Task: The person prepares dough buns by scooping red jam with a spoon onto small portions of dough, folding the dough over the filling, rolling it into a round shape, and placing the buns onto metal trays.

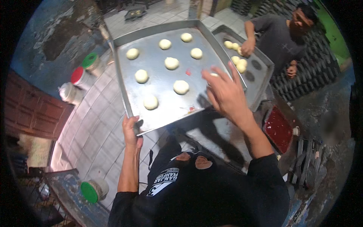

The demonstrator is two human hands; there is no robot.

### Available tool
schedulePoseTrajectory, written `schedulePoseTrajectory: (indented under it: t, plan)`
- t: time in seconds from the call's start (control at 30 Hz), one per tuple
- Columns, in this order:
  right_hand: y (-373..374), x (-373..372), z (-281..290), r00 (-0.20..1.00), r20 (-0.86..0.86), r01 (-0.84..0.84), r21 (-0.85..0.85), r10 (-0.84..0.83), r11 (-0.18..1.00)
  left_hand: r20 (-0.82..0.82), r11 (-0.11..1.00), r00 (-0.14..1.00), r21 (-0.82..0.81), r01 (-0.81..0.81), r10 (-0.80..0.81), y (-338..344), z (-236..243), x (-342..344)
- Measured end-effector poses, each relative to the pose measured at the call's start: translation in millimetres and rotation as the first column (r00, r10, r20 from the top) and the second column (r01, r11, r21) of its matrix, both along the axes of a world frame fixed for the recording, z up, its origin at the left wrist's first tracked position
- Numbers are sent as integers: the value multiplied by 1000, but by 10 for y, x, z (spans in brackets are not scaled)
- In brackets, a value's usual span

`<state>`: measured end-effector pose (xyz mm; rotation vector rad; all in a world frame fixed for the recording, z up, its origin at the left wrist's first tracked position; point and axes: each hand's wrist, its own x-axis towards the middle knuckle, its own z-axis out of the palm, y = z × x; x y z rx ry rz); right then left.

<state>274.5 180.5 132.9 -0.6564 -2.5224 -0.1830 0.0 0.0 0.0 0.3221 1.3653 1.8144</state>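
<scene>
A large metal baking tray [153, 60] with raised sides is tilted in front of me. My left hand [131, 131] grips its near left corner, the thumb by the rim. Several round, pale yellow dough balls [171, 63] sit spaced apart on the tray, along with small red bits. Over the tray's right side, my right hand [228, 92] is held with its fingers spread. Partly hidden behind those fingers is another dough ball [214, 75]; whether they touch it I cannot tell.
At right a co-worker's hand [248, 47] touches dough balls on a second dark-spotted tray [261, 81]. Closer stands a shallow container of red material [279, 128]. Lidded buckets [78, 76] line the left, and a green-lidded tub [90, 192] stands lower left.
</scene>
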Motion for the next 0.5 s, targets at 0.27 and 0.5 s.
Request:
schedulePoseTrajectory:
  t: [0.27,0.5]
  plan:
    - [-270,-894,-1762,928,-321,-343,-549,187,762,63,939,938,-70,-336,340,-467,-835,-2326]
    - [537,-1810,-3340,962,274,165,-619,14,768,-112,969,972,-111,-220,208,1079,-1544,-3465]
